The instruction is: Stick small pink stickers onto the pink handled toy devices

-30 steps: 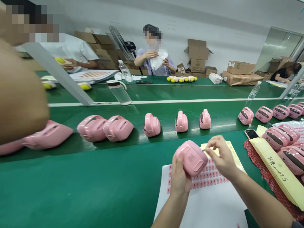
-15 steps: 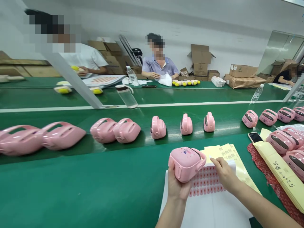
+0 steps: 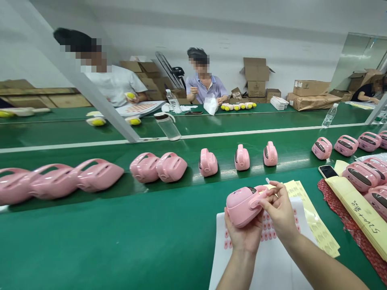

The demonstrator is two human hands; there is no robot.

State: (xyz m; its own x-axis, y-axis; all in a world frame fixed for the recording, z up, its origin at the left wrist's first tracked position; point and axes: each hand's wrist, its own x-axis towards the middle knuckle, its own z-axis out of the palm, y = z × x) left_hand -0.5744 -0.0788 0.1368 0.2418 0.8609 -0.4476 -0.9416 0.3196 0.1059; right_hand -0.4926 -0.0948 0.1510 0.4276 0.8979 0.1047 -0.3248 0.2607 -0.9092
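Nearest first: white sheet point(image 3: 258, 270) with small pink printed shapes, flat on the green bench under both forearms. Left hand point(image 3: 244, 231) cups a pink case point(image 3: 240, 207) from below, fingers wrapped under it, holding it tilted just above the sheet. Right hand point(image 3: 279, 207) at the case's handle point(image 3: 262, 194), fingers curled, thumb by the handle's side; a small pale piece point(image 3: 267, 181) shows by the fingertips, though whether it is pinched or stuck there I cannot tell.

Handling, judged by eye: glossy moulded plastic, likely light and stiff, probably hollow; slick under dry fingers, easily scuffed. Best held by palm under the rounded body; the handle looks thinner, possibly hinged, so a poorer sole grip.

Beyond: yellow sheets point(image 3: 325, 237) right of the white one; then similar pink cases point(image 3: 208, 164) along the belt; farther, a co-worker in a lilac shirt point(image 3: 216, 86).
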